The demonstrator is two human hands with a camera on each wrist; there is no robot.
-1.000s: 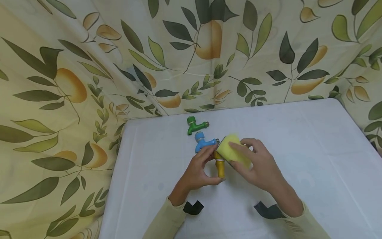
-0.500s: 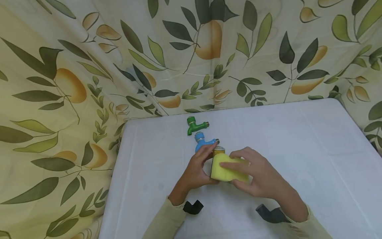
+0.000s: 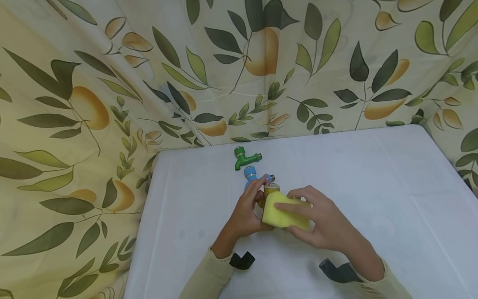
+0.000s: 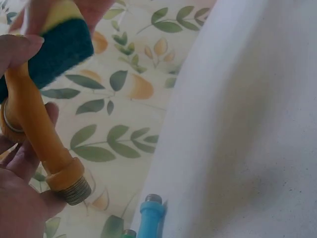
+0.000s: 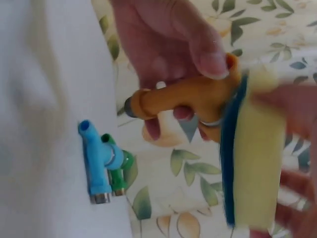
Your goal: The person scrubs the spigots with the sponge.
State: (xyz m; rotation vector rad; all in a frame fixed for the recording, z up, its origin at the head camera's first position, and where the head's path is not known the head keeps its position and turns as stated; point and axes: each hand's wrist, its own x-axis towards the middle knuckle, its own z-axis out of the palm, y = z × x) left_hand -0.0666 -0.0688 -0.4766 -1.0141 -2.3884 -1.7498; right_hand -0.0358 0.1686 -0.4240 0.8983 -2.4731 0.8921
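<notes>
Sponge [image 3: 285, 214], yellow with a dark teal scouring face [image 4: 64, 49], pinched in a person's right hand [image 3: 321, 216]. The left hand [image 3: 242, 216], thumb by the spout, grips a mustard-yellow water tap [image 5: 173, 96] raised over a white table [image 3: 373, 178]. The two hands are close together, and the scouring face seems to touch the tap. Just beyond the left hand lies a blue tap [image 5: 96, 158], with a green tap [image 3: 244, 159] behind it. Scrubbing well probably means bracing the tap firmly, working the scouring face into its curves, and turning it so the threaded inlet [image 4: 77, 191] gets reached too.
</notes>
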